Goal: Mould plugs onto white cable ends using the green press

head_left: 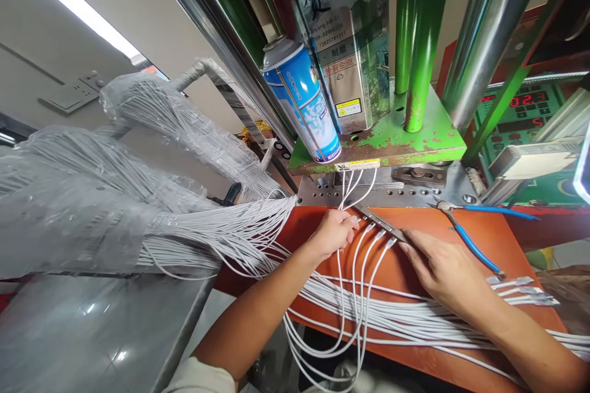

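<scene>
My left hand (pixel 335 232) is closed in a pinch on a white cable at the left end of a narrow metal bar (pixel 380 223). My right hand (pixel 436 261) grips the other end of this bar. Clear plugs (pixel 379 235) on several white cables sit along the bar's near edge, and those cables (pixel 364 282) hang down in loops past the orange table edge. Just beyond my left hand, more white cables (pixel 353 184) run up under the green press plate. My left fingers partly hide the cable end there.
Blue-handled cutters (pixel 474 245) lie to the right on the orange tabletop (pixel 511 245). A blue spray can (pixel 304 101) stands on the green press plate (pixel 415 147). Plastic-wrapped cable bundles (pixel 92 196) fill the left. Across the table's front runs a long cable bundle (pixel 391 313).
</scene>
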`<state>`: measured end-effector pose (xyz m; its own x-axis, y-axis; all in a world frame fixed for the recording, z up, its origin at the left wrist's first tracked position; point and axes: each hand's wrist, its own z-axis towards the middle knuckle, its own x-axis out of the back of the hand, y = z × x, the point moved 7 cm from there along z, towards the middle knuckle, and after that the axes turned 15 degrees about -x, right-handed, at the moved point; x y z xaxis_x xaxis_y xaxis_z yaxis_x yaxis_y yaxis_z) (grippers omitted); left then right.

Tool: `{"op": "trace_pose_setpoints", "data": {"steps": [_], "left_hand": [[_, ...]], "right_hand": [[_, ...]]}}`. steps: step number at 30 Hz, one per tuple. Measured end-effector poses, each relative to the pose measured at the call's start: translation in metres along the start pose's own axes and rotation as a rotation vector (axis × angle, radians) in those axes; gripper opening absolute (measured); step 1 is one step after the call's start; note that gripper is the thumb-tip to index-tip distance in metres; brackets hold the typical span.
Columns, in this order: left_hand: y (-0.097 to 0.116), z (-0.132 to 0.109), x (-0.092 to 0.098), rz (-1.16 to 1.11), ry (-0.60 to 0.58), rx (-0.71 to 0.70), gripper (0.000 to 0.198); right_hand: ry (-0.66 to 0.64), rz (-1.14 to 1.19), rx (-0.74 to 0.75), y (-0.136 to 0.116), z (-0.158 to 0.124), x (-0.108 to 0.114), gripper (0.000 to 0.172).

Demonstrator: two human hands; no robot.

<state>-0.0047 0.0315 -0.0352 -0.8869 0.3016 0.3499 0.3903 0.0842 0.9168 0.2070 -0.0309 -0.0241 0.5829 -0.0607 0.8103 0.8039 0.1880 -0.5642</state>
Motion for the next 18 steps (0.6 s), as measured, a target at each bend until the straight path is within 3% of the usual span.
{"op": "trace_pose_setpoints", "data": {"steps": [5, 13, 18], "left_hand": [[0.0035, 0.0100, -0.0074, 0.006, -0.024, -0.004, 0.026], [0.0027, 0.0009, -0.0062, 0.050, 0.016, -0.034, 0.029], [0.0037, 0.0031, -0.0052, 0.127, 0.044, -0.055, 0.032]], "right_hand": [[-0.035, 0.034, 0.003, -0.0038, 0.0005, -0.0007, 0.035], [0.022, 0.025, -0.030, 0.0005, 0.0015, 0.0021, 0.036], [-0.004, 0.045, 0.030, -0.0012, -0.0009, -0.0015, 0.031]]}}
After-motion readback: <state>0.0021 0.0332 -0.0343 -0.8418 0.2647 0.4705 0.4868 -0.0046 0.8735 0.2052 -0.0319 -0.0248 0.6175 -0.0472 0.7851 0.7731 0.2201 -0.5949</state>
